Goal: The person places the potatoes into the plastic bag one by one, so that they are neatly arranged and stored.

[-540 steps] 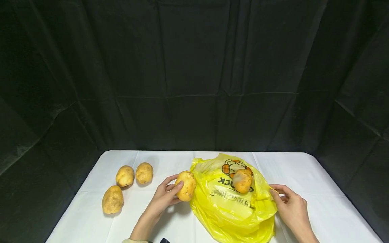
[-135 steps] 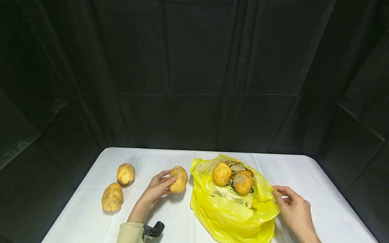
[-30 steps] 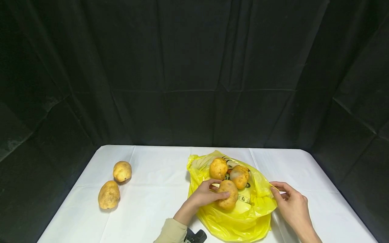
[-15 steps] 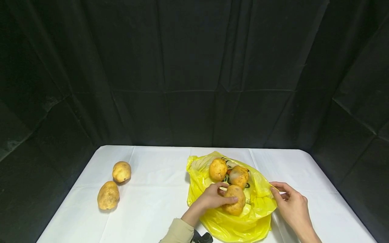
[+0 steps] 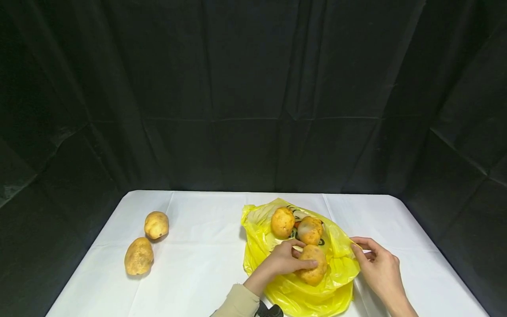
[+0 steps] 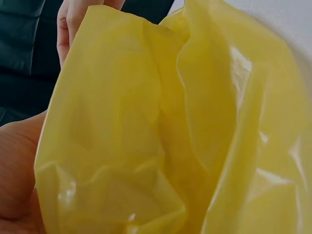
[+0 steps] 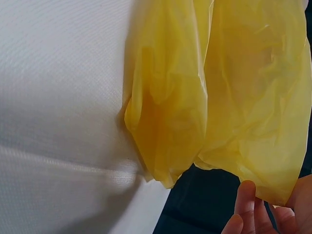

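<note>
My left hand [image 5: 286, 257] reaches over the near-left part of a yellow plastic bag [image 5: 317, 301] and grips a potato [image 5: 318, 274], thumb across its top. Just beyond it, two more potatoes lie in the bag, a rounder one [image 5: 282, 222] and a darker-patched one [image 5: 310, 230] by the printed lettering. On the bag's right side my right hand [image 5: 378, 266] pinches its edge between thumb and fingers. The left wrist view is mostly filled by the bag [image 6: 112, 107], which hides the potato. In the right wrist view, fingers [image 7: 246, 202] meet the bag's lower edge.
Two potatoes, one farther back [image 5: 156, 225] and one larger and nearer [image 5: 139, 256], lie at the left of the white-covered table [image 5: 194, 246]. A black cloth backdrop [image 5: 245, 97] rises behind and at both sides.
A second potato, held 18 seconds ago, now lies in the bag. The left hand has since brought a third from the table into it, shifting slightly right and nearer in the last second.
</note>
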Motion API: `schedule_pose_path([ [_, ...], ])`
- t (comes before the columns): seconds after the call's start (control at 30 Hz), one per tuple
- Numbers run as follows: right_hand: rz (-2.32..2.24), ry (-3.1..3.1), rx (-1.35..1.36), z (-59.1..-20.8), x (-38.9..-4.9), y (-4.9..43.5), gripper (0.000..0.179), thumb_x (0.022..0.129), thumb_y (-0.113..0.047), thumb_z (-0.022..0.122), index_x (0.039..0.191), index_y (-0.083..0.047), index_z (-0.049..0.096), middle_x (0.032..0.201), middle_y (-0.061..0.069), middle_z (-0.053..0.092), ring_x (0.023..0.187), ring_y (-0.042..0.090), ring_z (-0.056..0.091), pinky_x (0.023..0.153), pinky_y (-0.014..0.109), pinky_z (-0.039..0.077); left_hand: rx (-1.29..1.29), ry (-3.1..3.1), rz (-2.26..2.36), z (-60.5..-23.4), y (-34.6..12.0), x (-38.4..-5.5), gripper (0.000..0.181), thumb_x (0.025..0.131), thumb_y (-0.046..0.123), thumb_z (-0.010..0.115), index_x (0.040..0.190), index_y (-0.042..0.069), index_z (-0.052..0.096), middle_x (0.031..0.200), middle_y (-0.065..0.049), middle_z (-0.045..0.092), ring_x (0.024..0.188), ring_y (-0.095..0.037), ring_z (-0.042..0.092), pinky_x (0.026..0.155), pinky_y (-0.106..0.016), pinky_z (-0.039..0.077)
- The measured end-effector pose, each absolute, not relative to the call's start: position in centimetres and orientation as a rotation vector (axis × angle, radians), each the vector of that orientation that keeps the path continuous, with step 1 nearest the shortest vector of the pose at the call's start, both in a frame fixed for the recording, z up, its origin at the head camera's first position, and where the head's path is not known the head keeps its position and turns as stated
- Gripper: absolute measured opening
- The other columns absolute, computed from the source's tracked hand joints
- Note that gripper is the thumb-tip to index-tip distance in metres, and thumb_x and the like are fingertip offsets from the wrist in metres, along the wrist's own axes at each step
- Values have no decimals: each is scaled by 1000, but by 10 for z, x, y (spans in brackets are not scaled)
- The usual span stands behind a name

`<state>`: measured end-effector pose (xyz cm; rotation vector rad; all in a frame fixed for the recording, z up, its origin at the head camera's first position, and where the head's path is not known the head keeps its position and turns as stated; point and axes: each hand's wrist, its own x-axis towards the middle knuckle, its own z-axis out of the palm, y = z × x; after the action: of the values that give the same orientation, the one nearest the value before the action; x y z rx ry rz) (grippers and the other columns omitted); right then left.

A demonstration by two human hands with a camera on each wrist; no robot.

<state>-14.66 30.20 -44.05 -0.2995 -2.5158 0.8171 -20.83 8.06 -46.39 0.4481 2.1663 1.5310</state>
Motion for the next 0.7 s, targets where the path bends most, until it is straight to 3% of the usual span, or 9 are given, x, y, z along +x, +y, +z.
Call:
schedule_pose_path([
  [0.47, 813, -2500, -282, -439, -147, 304, 15, 88, -23, 65, 99, -14, 69, 91, 7, 67, 59, 8, 56, 47, 18, 43, 448, 2294, 1404, -461, 99, -207, 49, 72, 41, 78, 110, 18, 57, 85, 4, 55, 77, -9, 52, 64, -27, 44],
  [0.7, 808, -2501, -277, -439, -147, 305, 14, 88, -22, 65, 99, -14, 69, 91, 8, 67, 59, 8, 57, 47, 19, 43, 477, 2307, 1366, -462, 96, -207, 46, 76, 45, 72, 110, 16, 61, 88, 5, 60, 81, -8, 57, 68, -27, 47],
])
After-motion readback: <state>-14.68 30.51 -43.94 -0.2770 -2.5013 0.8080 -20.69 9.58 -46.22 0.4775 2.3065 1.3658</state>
